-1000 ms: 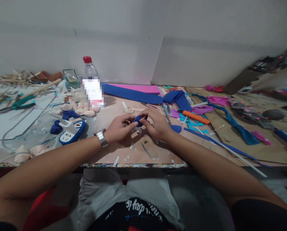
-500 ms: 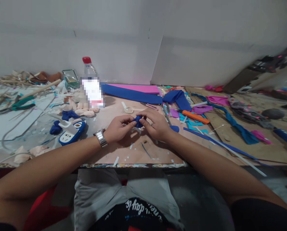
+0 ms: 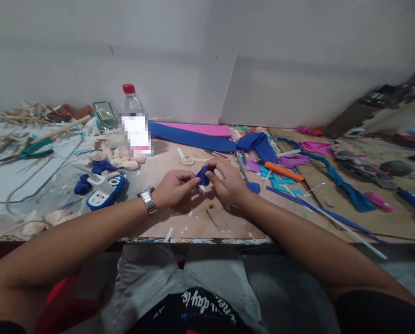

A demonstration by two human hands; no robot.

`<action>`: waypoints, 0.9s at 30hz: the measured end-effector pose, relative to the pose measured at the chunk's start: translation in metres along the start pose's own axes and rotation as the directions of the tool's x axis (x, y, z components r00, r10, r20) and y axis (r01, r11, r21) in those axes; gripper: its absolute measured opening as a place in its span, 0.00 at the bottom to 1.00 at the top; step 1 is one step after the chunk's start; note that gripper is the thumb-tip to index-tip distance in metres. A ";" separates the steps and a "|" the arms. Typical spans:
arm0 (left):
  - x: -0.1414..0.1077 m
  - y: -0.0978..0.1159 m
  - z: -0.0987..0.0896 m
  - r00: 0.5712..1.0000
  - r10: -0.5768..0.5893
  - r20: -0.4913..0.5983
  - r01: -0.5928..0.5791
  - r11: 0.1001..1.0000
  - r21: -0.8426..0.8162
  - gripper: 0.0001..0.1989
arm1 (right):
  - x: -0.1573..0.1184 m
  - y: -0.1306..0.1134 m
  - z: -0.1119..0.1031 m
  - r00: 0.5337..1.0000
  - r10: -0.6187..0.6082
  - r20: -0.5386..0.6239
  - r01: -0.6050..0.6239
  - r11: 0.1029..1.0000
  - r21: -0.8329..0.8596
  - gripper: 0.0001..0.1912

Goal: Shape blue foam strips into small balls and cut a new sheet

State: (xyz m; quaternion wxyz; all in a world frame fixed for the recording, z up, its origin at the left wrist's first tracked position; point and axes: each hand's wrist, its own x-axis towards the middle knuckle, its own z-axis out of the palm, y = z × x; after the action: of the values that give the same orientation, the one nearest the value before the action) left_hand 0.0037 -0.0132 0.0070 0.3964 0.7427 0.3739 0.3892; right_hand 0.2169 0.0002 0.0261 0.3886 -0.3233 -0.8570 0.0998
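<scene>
A small crumpled piece of dark blue material [image 3: 203,176] is pinched between both hands above the table's middle. My left hand [image 3: 176,187], with a metal watch on its wrist, holds the piece's left side between thumb and fingers. My right hand [image 3: 228,181] grips the right side, its index finger curved over the top. A bit of white shows just under the blue piece. Behind the hands lies a roll of cream tape [image 3: 188,160]. A rounded blue piece [image 3: 253,187] rests beside my right wrist.
A blue-and-white power socket [image 3: 105,192] with a cable and green-handled pliers [image 3: 36,149] lie left. The red-capped bottle [image 3: 132,99] stands behind. Blue strip [image 3: 193,138], orange cutter [image 3: 284,170] and coloured scraps lie behind and right. The table's front edge [image 3: 193,240] is near my forearms.
The blue piece shows more between my fingertips, and its shape looks taller. Both hands still hold it, with slightly shifted fingers. The whole view has shifted a little.
</scene>
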 end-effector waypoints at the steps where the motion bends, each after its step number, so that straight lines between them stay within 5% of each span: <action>1: 0.000 0.000 0.000 1.000 0.006 0.000 -0.006 1.000 -0.002 0.20 | 0.000 0.000 0.000 1.000 0.004 0.000 -0.004 1.000 0.000 0.10; 13: 0.004 -0.011 -0.001 0.988 0.022 -0.154 -0.035 0.996 -0.081 0.14 | 0.001 0.003 -0.002 0.999 -0.026 0.022 0.026 1.000 0.008 0.07; 19: 0.004 -0.012 0.002 0.977 0.133 -0.165 -0.148 0.986 -0.079 0.20 | 0.001 0.001 0.002 0.997 -0.059 0.044 0.058 0.998 0.036 0.09; 27: 0.004 -0.016 0.003 0.985 0.081 -0.150 -0.096 0.990 -0.099 0.18 | -0.002 0.008 0.004 0.996 -0.072 0.054 0.072 0.997 -0.008 0.10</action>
State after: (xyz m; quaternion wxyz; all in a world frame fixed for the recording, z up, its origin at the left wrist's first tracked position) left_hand 0.0047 -0.0041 -0.0069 0.3893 0.7060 0.3473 0.4789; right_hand 0.2185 0.0054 0.0193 0.3674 -0.2914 -0.8786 0.0902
